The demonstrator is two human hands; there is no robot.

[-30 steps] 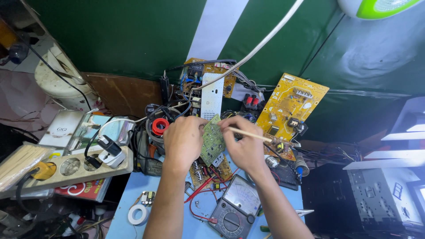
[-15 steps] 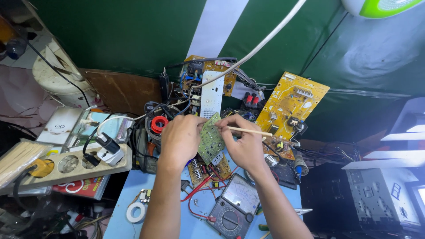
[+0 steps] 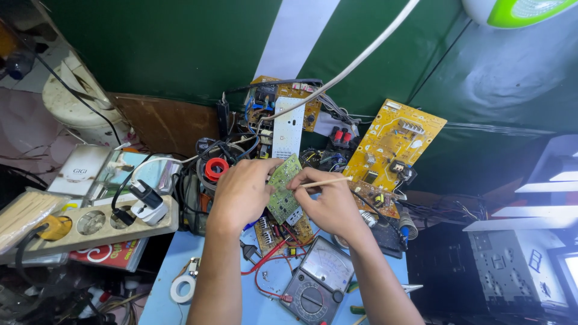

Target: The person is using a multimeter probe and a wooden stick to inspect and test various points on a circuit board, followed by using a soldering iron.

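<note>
Nearest: analog multimeter (image 3: 318,280) flat on blue tabletop (image 3: 165,304), red test leads (image 3: 265,260) looping off it toward the hands. White tape roll (image 3: 182,289) lying left of the forearm, well apart from the meter.

Mid: left hand (image 3: 241,194) closed on the left edge of small green circuit board (image 3: 285,189), thumb across the board top, board tilted up on edge above a brown board with red parts. Right hand (image 3: 328,203) pinched narrow on a thin wooden stick (image 3: 328,182), stick tip at the board's right face, shaft pointing right. Hands close together, board between them.

Left side: beige power strip (image 3: 90,225) with a white plug (image 3: 147,204) and black cord seated in it, yellow plug at the far left socket. Clear bag of wooden sticks (image 3: 24,212) just beside the strip's left end; sticks bundled inside, count not readable.

Far: red coil spool (image 3: 216,169) behind left hand, large yellow circuit board (image 3: 391,147) leaning against the green wall (image 3: 180,48), white strip board and wire tangle between them.

Versus half a second ago: same grip both hands, board held in the same place, stick at near the same angle. Whole scene shifted a little down in view; nothing on the bench moved.
</note>
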